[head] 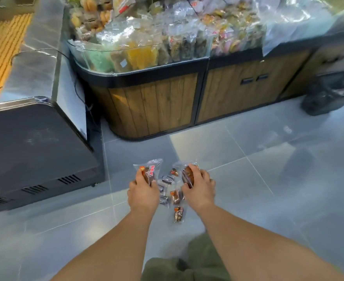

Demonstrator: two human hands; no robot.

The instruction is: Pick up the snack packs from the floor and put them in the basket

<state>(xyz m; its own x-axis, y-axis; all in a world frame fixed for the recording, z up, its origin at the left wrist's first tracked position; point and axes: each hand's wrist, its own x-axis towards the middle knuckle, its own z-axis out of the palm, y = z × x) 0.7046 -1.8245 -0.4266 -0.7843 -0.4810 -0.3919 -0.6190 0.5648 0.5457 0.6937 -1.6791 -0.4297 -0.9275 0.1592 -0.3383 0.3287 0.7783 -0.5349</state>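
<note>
While the person bends low, green trousers [189,264] fill the bottom of the view and two bare arms reach out over the grey floor [258,179]. Closest to the legs lies one small loose pack [178,214], flat on the tiles. Just past it, the left grip [141,192] has its thumb and fingers curled round a clear snack pack [149,172] with something brown inside and a red label. The right grip [199,186] is curled over a second pack [186,175] and pinches it the same way. I cannot tell if these two packs are off the floor yet. Between the two grips lie a few more little packs [167,178], close together. Further off on the left stands a dark low cabinet [35,159]. Straight ahead is a wooden stand [152,104] heaped with bags of snacks [167,37]. Far off to the right, on the floor, sits what looks like the black basket [331,92], well apart from both grips. I think this is the picking-up step, and it looks early, since several packs are not yet picked up. Next, both grips should hold tight, because the bags look slippery, then lift, carry the two packs over to the basket on the right, let them drop in, and come back for the rest.
</note>
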